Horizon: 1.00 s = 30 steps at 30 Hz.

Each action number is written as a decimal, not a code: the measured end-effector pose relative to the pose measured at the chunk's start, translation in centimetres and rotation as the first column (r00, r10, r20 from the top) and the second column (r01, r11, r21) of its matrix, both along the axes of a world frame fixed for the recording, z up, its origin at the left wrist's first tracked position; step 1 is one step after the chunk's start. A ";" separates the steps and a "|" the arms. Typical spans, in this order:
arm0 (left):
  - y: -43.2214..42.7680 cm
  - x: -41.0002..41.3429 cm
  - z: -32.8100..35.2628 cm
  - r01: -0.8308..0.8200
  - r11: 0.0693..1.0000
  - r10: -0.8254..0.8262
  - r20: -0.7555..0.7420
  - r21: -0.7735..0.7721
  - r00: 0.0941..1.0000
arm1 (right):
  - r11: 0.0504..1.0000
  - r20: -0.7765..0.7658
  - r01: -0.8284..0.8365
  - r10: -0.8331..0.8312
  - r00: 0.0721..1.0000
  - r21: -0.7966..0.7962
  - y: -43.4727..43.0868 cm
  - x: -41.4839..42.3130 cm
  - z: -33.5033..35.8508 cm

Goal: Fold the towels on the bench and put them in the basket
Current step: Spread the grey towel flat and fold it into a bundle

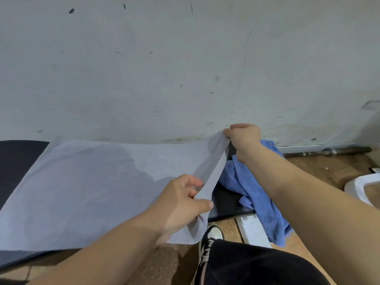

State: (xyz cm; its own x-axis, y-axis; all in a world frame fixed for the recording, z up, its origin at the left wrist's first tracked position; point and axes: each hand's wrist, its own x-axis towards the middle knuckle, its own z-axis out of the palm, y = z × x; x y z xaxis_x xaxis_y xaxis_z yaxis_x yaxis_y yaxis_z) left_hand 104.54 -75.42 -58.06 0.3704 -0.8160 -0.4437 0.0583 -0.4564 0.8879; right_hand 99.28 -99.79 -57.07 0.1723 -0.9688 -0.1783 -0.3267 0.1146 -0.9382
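Both hands are clamped on one lifted end of the grey towel (82,192): the left hand (181,204) grips its near corner and the right hand (244,138) pinches its far corner by the wall (185,68). The rest lies spread on the dark table (18,159). A crumpled blue towel (257,190) hangs over the table's right end. A white object (362,188) at the right edge may be the basket.
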 end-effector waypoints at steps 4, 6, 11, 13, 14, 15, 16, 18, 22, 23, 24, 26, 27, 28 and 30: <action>3.5 3.2 0.7 -0.004 0.997 0.002 0.027 0.081 1.000 | 0.997 0.073 -0.050 0.046 0.996 0.054 3.6 3.5 0.2; 5.9 5.3 0.8 -0.045 0.992 0.039 0.050 0.120 0.998 | 0.994 0.088 -0.104 0.102 0.991 0.021 6.1 5.9 0.5; 12.4 9.7 1.5 -0.186 0.976 0.184 0.027 0.111 0.983 | 0.969 0.085 -0.247 0.247 0.965 -0.011 11.8 12.7 1.8; 14.5 11.3 1.9 -0.239 0.966 0.235 0.052 0.094 0.971 | 0.962 0.086 -0.272 0.272 0.959 -0.002 13.7 15.3 2.2; 15.4 12.1 2.0 -0.257 0.962 0.252 0.063 0.088 0.966 | 0.958 0.089 -0.288 0.286 0.954 0.004 14.5 16.6 2.2; 16.3 12.9 2.1 -0.266 0.960 0.260 0.070 0.084 0.963 | 0.951 0.096 -0.308 0.306 0.947 0.013 15.4 17.8 2.2; 17.2 13.7 2.2 -0.266 0.960 0.260 0.077 0.084 0.963 | 0.942 0.105 -0.335 0.331 0.938 0.020 16.2 19.1 2.2; 18.8 15.5 2.5 -0.257 0.962 0.248 0.100 0.095 0.964 | 0.922 0.099 -0.388 0.384 0.918 0.017 17.8 21.6 1.8; 22.1 19.4 2.7 -0.262 0.958 0.238 0.186 0.119 0.953 | 0.902 0.035 -0.432 0.432 0.901 0.012 20.4 26.8 0.7; 22.9 20.3 2.6 -0.271 0.953 0.238 0.217 0.135 0.947 | 0.894 0.017 -0.447 0.447 0.895 0.016 21.1 27.9 0.4; 23.6 21.2 2.3 -0.291 0.944 0.247 0.251 0.153 0.936 | 0.888 -0.001 -0.460 0.460 0.888 0.022 21.6 29.0 -0.1; 24.8 22.8 1.3 -0.345 0.920 0.281 0.301 0.186 0.912 | 0.867 -0.034 -0.497 0.498 0.867 0.033 22.7 30.7 -1.1; 25.2 23.4 0.7 -0.362 0.910 0.290 0.315 0.202 0.904 | 0.854 -0.046 -0.519 0.521 0.853 0.040 23.3 31.3 -1.5; 25.5 23.8 0.0 -0.370 0.902 0.288 0.328 0.222 0.899 | 0.838 -0.061 -0.543 0.545 0.836 0.044 23.8 31.8 -2.0; 26.0 24.3 -1.2 -0.370 0.893 0.271 0.352 0.255 0.896 | 0.811 -0.100 -0.583 0.585 0.805 0.051 24.5 32.5 -3.1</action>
State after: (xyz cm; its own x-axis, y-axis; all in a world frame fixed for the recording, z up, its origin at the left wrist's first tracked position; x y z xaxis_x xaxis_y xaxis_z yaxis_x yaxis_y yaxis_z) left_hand 128.89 -49.42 -59.22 0.7428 -0.4691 -0.4778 0.0038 -0.7107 0.7035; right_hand 131.81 -75.28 -60.20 0.6839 -0.6875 -0.2442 -0.4337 -0.1140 -0.8938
